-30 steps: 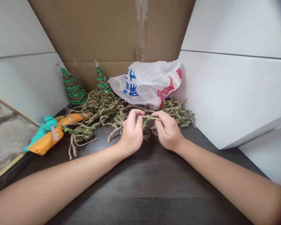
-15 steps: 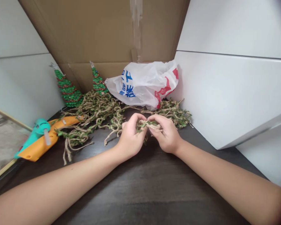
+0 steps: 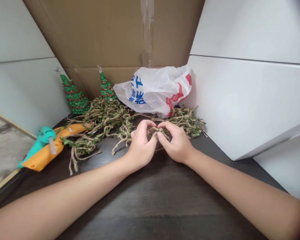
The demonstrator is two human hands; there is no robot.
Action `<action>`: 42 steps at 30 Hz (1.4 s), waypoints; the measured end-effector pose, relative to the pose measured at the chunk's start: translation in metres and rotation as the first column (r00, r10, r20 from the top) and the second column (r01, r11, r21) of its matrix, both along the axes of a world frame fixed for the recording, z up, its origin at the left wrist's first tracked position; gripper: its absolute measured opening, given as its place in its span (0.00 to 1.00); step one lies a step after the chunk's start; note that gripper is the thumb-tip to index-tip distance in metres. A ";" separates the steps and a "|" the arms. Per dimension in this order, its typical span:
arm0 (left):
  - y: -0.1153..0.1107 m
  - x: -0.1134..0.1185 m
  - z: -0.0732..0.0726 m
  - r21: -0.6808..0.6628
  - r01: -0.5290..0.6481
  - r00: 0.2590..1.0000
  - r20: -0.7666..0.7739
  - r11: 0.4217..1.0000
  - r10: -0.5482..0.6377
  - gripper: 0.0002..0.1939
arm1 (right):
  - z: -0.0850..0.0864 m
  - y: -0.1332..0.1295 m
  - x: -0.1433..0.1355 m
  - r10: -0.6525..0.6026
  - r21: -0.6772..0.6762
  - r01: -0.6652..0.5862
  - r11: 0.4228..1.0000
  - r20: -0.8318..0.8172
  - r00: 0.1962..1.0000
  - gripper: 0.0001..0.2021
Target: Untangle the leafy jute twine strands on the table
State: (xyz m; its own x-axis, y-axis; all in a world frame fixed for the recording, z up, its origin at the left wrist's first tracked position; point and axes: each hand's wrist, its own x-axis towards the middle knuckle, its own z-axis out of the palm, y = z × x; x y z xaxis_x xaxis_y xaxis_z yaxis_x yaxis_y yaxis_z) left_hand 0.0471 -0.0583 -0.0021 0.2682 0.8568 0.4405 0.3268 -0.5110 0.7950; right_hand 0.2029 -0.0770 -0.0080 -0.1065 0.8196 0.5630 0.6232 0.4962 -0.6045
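A short leafy twine point(image 3: 159, 129) is held between the left hand point(image 3: 140, 142) and the right hand point(image 3: 177, 142), above the middle of the dark tabletop point(image 3: 162, 200). It appears to be pinched by the fingers of both hands, the thumb tips almost meeting; the exact grip is partly hidden. This piece is judged to be unfinished, and whether a knot has been formed cannot be told. More twine is heaped at far left point(image 3: 106, 115) and far right point(image 3: 188, 122); how much of it has been worked is not shown.
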 end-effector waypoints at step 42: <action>-0.003 -0.001 0.000 -0.027 0.179 0.979 0.102 0.984 -0.175 0.06 | -0.004 0.006 0.002 0.072 0.076 -0.075 0.994 0.040 0.997 0.10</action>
